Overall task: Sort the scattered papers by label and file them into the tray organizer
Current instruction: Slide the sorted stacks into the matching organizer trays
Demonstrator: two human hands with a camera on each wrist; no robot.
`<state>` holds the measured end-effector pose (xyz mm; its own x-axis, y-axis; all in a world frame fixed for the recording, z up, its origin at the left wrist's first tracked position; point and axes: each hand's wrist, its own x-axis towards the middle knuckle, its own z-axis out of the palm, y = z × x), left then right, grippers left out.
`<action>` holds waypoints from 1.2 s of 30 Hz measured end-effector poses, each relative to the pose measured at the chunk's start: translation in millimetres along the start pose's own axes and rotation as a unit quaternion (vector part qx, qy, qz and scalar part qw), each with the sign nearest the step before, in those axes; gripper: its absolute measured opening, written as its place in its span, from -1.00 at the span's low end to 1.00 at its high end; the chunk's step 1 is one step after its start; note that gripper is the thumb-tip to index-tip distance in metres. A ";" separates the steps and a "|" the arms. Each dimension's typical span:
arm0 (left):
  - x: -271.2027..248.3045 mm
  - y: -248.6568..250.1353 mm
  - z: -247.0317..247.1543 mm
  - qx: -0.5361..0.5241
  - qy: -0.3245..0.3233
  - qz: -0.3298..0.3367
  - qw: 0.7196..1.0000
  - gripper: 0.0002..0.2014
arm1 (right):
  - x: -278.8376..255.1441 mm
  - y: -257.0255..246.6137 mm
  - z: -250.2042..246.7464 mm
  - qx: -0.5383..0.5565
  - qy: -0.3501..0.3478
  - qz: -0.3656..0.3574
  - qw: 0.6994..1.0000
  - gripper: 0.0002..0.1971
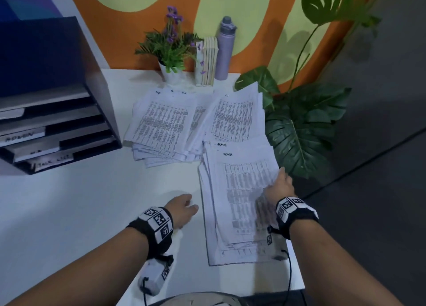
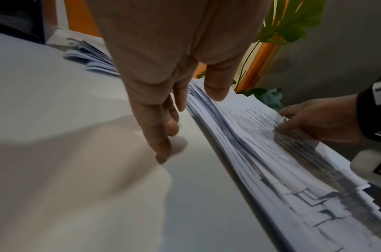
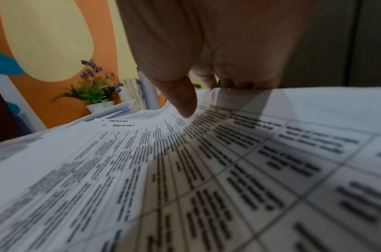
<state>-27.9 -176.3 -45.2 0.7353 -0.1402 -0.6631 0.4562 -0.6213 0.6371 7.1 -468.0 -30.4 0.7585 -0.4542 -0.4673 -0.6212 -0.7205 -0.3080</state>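
Note:
A stack of printed sheets labelled ADMIN (image 1: pixel 239 204) lies at the table's near right. My right hand (image 1: pixel 280 182) grips its right edge, thumb (image 3: pixel 183 100) on the top sheet (image 3: pixel 185 170) and fingers curled under the lifted edge. My left hand (image 1: pixel 187 206) rests with relaxed fingers (image 2: pixel 163 136) on the bare table, just left of the stack (image 2: pixel 260 150), holding nothing. Farther back lie an HR pile (image 1: pixel 161 126) and an IT pile (image 1: pixel 237 116). The dark tray organizer (image 1: pixel 101 112) stands at the left, with slots labelled ADMIN, HR and TASK LIST.
Against the back wall stand a small potted flower (image 1: pixel 171 49), a row of books (image 1: pixel 208 61) and a purple bottle (image 1: pixel 224 49). A large leafy plant (image 1: pixel 304 130) crowds the table's right edge, right next to the papers.

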 end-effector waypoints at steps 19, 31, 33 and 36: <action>-5.4 -1.0 -3.7 0.018 0.011 -0.038 0.999 -0.48 | -45.3 -4.5 44.8 0.041 -0.054 -0.044 0.997 -0.24; -70.6 -78.3 -98.0 -0.029 0.144 -0.030 0.989 -0.58 | -81.1 -77.0 89.8 0.087 -0.146 -0.161 0.972 -0.13; -82.5 -81.4 -112.8 -0.087 0.188 0.011 0.978 -0.56 | -90.3 -96.6 94.9 0.235 -0.213 -0.143 0.937 -0.01; -97.4 -77.6 -136.3 -0.166 0.243 0.071 0.953 -0.58 | -112.5 -134.5 85.9 0.396 -0.278 -0.161 0.860 -0.09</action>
<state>-66.6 -9.4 23.5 0.9097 0.2197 -0.3523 0.4094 -0.3330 0.8494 -11.5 -275.0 -7.5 0.8418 0.1824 -0.5081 -0.5028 -0.0779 -0.8609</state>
